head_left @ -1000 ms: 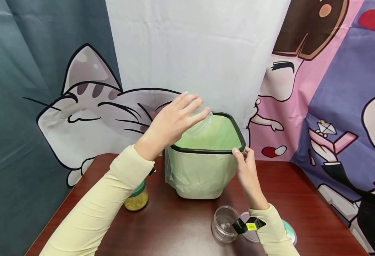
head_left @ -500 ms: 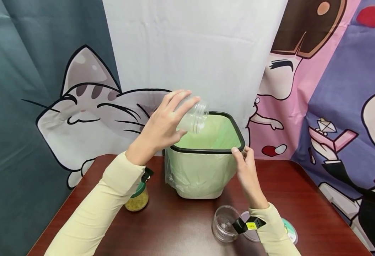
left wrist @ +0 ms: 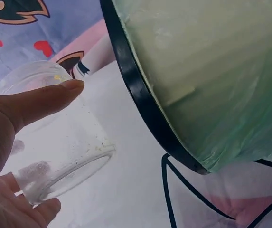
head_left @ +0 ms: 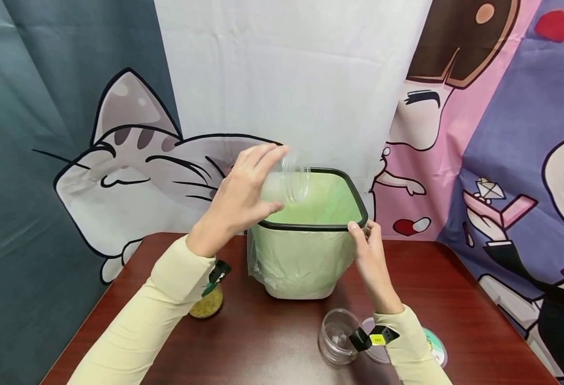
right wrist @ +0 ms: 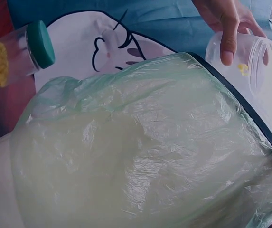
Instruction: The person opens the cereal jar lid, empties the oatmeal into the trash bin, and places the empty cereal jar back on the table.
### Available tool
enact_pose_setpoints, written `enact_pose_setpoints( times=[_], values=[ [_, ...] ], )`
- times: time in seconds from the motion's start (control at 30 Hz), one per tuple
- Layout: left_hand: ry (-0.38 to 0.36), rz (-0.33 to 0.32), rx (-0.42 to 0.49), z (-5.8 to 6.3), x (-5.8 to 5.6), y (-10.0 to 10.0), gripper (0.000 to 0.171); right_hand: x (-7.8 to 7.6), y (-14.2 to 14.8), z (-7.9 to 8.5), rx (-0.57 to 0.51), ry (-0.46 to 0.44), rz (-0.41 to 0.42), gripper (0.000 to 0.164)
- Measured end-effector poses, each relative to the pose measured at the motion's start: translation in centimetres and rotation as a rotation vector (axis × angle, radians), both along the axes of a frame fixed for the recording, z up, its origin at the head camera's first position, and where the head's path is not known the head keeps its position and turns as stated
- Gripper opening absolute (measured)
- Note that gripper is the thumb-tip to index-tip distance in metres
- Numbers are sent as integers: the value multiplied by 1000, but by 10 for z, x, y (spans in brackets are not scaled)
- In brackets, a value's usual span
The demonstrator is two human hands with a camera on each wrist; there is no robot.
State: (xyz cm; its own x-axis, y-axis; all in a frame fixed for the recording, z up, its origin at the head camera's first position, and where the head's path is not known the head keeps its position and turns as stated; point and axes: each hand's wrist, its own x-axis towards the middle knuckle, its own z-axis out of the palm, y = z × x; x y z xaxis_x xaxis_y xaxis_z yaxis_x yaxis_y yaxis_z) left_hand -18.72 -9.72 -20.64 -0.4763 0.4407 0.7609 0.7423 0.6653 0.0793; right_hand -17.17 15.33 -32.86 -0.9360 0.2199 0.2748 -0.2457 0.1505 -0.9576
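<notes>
My left hand (head_left: 240,195) grips a clear plastic jar (head_left: 297,179) without a lid, lying on its side above the left part of the bin's rim. Its mouth faces right. A small yellow bit (right wrist: 242,69) clings to the jar's wall in the right wrist view. Below stands a pale bin (head_left: 301,262) with a black rim (head_left: 310,228) and a thin green bag lining it. At the bin's near right corner, my right hand (head_left: 372,259) pinches the rim, thumb on top and fingers outside. The bin's floor is hidden.
A green-lidded jar (head_left: 207,303) with small yellow pieces stands left of the bin, partly behind the left wrist. Near the right forearm are an open clear jar (head_left: 333,350), a clear lid (head_left: 377,354) and a round green-and-white item (head_left: 435,347). A printed cloth hangs behind.
The jar in my left hand has turned from mouth-down to lying sideways, and that hand has shifted slightly left. My right hand has kept its hold on the rim.
</notes>
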Motion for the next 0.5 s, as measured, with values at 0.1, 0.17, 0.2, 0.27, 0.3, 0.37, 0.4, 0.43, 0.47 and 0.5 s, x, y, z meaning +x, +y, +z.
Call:
enact_pose_setpoints(
  times=[0.1,0.17,0.2,0.27,0.3,0.37,0.4,0.43,0.47,0.5],
  values=[
    [-64,-8,50,0,3,0,90,0,0,0,-3,1,-2,46],
    [-105,-13,80,0,5,1,91,0,1,0,-5,-1,-2,47],
    [-124,-14,94,1,6,2,92,0,1,1,-4,-1,-3,47],
    [-162,-3,118,2,8,3,93,0,1,1,-3,-3,-4,48],
    [-182,2,132,2,9,3,94,0,1,1,-2,-5,-4,48],
    [-236,7,173,2,11,3,95,0,1,1,0,-9,-6,49],
    [-269,12,198,2,12,3,95,0,1,1,0,-11,-5,49],
    [-301,14,222,2,14,3,95,0,1,1,-1,-12,-4,49],
    [-336,17,246,2,15,3,95,0,1,1,-1,-14,-4,49],
    [-368,15,269,2,16,2,95,0,1,0,-1,-15,-3,48]
  ],
)
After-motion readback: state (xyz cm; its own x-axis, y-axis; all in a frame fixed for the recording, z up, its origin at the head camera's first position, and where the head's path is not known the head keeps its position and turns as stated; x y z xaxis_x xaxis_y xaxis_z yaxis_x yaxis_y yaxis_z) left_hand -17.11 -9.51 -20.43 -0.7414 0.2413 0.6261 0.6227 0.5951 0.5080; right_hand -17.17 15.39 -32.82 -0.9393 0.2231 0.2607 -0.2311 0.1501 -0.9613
